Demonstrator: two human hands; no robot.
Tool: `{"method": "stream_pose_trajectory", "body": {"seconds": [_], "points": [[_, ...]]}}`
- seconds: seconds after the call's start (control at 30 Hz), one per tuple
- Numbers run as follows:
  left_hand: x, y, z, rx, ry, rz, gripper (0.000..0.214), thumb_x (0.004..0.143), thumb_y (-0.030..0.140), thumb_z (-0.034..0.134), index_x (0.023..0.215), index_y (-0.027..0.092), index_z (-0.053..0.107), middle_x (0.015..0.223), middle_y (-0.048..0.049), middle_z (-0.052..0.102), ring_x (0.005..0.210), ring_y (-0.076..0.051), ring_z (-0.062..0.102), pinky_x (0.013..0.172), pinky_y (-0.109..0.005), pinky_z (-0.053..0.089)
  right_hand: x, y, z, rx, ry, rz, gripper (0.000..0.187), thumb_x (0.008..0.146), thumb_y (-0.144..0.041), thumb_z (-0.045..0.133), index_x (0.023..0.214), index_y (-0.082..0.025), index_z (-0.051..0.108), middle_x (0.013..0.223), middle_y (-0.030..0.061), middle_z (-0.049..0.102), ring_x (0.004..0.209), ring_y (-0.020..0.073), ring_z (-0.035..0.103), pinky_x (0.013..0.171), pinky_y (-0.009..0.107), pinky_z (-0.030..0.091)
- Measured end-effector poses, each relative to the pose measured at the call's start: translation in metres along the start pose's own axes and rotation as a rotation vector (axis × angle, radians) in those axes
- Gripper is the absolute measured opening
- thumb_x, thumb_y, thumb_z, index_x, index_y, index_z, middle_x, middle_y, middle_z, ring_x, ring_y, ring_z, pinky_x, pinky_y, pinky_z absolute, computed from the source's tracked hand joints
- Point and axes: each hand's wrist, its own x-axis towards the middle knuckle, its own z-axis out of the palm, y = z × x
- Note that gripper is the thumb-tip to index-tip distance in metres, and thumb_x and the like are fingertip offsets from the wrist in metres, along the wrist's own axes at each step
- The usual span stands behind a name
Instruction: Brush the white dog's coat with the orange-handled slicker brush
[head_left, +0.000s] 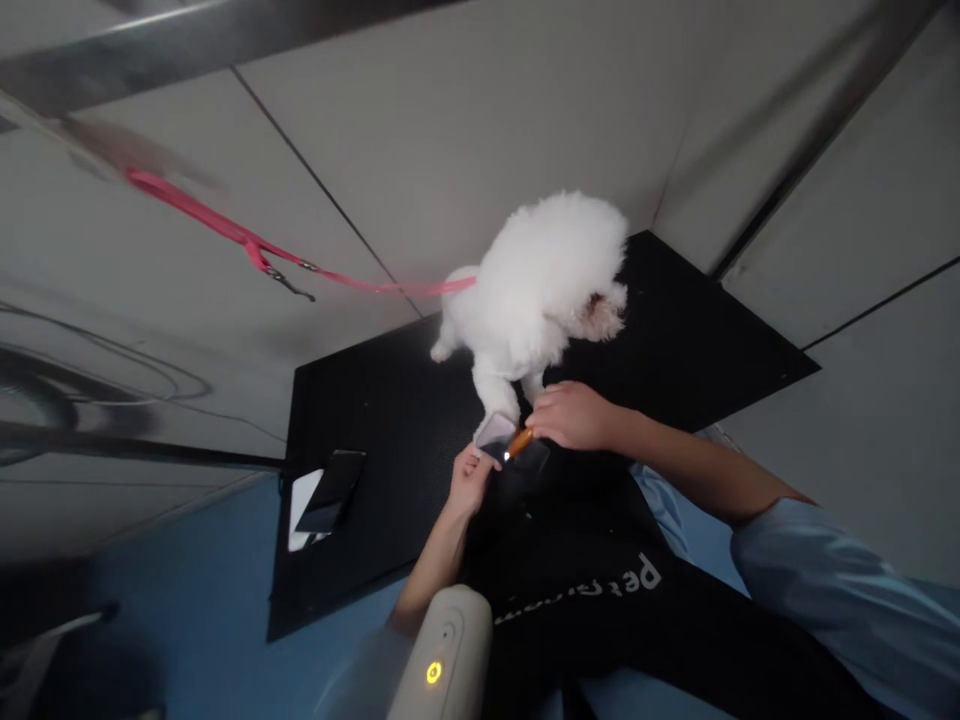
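A fluffy white dog (551, 265) stands on the black table mat (405, 430), its head toward the right. In front of its forelegs, my left hand (469, 480) pinches a small, flat, pale pinkish rectangle (495, 430). My right hand (574, 415) is closed around an orange-handled tool (519, 442), whose tip points down-left and shows a bright white spot. That tip lies beside the pale rectangle, with a smoky, see-through patch around it. The tool's kind cannot be made out. My right fingers are close to one foreleg; any contact is unclear.
A pink leash (202, 212) with a metal clip runs from the left wall to the dog. On the table's left lie a black phone-like slab (332, 490) and a white flat item (300, 508). Dark rails frame the wall. A whitish device with a yellow light (446, 650) is nearest the camera.
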Motion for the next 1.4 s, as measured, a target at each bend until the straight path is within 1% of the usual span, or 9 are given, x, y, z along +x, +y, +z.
{"method": "stream_pose_trajectory", "body": {"seconds": [0.27,0.37,0.5,0.67,0.87,1.03,1.17,1.3,1.4], "points": [[-0.054,0.014,-0.003,-0.772,0.044,-0.425,0.033,0.062,0.021,0.083,0.065,0.019,0.050,0.055,0.0071,0.039,0.049,-0.006,0.040,0.057,-0.024,0.047,0.011,0.001,0.018,0.097,0.152,-0.070,0.026,0.096,-0.030,0.053,0.100,-0.022,0.078,0.093,0.0057,0.075,0.087,0.0182,0.062,0.082,0.029,0.042],[-0.068,0.023,-0.006,-0.971,0.120,-0.500,0.026,0.066,0.007,0.073,0.067,0.017,0.049,0.058,0.0071,0.039,0.047,-0.003,0.040,0.057,-0.018,0.046,0.017,-0.001,0.028,0.122,0.292,0.104,0.029,0.097,-0.028,0.051,0.103,-0.018,0.078,0.096,0.0095,0.075,0.086,0.0191,0.062,0.080,0.031,0.043],[-0.079,0.031,-0.012,-1.024,0.179,-0.484,0.019,0.077,0.001,0.061,0.081,0.019,0.057,0.061,0.0060,0.043,0.046,-0.004,0.043,0.053,-0.016,0.044,0.024,-0.004,0.047,0.219,0.305,-0.090,0.024,0.096,-0.032,0.057,0.103,-0.023,0.078,0.097,0.0063,0.075,0.090,0.0185,0.062,0.084,0.030,0.043],[-0.085,0.035,-0.022,-1.073,0.192,-0.502,0.024,0.080,-0.001,0.060,0.091,0.020,0.063,0.061,0.0069,0.049,0.047,-0.003,0.049,0.053,-0.013,0.044,0.030,-0.002,0.070,0.188,0.484,0.202,0.024,0.096,-0.028,0.057,0.104,-0.021,0.078,0.097,0.0086,0.076,0.088,0.0200,0.063,0.086,0.034,0.043],[-0.088,0.039,-0.027,-1.225,0.107,-0.536,0.029,0.081,-0.006,0.056,0.098,0.017,0.061,0.063,0.0089,0.055,0.051,0.001,0.053,0.059,-0.009,0.045,0.035,-0.003,0.078,0.170,0.545,0.120,0.018,0.094,-0.028,0.062,0.100,-0.025,0.078,0.093,0.0045,0.076,0.085,0.0180,0.064,0.082,0.032,0.046],[-0.083,0.032,-0.025,-1.045,0.129,-0.563,0.016,0.078,0.001,0.063,0.087,0.015,0.061,0.057,0.0089,0.046,0.045,-0.002,0.046,0.054,-0.015,0.043,0.031,-0.003,0.064,0.266,0.372,-0.155,0.019,0.093,-0.031,0.063,0.101,-0.023,0.078,0.096,0.0032,0.077,0.084,0.0171,0.064,0.080,0.029,0.048],[-0.074,0.031,-0.022,-0.677,0.075,-0.445,0.030,0.073,0.025,0.079,0.063,0.016,0.052,0.052,0.0068,0.043,0.047,-0.006,0.045,0.057,-0.024,0.046,0.026,-0.003,0.046,0.249,0.296,0.018,0.020,0.094,-0.024,0.060,0.100,-0.020,0.079,0.095,0.0061,0.076,0.085,0.0176,0.065,0.078,0.029,0.047],[-0.066,0.029,-0.023,-0.238,0.052,-0.234,0.050,0.060,0.054,0.083,0.049,0.016,0.052,0.047,0.0015,0.049,0.050,-0.011,0.049,0.059,-0.027,0.045,0.022,-0.006,0.030,0.254,0.063,-0.235,0.020,0.094,-0.029,0.060,0.098,-0.025,0.079,0.095,0.0023,0.076,0.085,0.0171,0.064,0.075,0.028,0.044],[-0.061,0.025,-0.027,0.071,0.078,-0.079,0.050,0.067,0.061,0.073,0.051,0.016,0.058,0.053,-0.0027,0.059,0.056,-0.014,0.055,0.062,-0.027,0.045,0.021,-0.007,0.024,0.182,0.038,-0.121,0.022,0.095,-0.027,0.057,0.096,-0.022,0.079,0.095,0.0047,0.076,0.086,0.0179,0.063,0.073,0.028,0.041]]}}
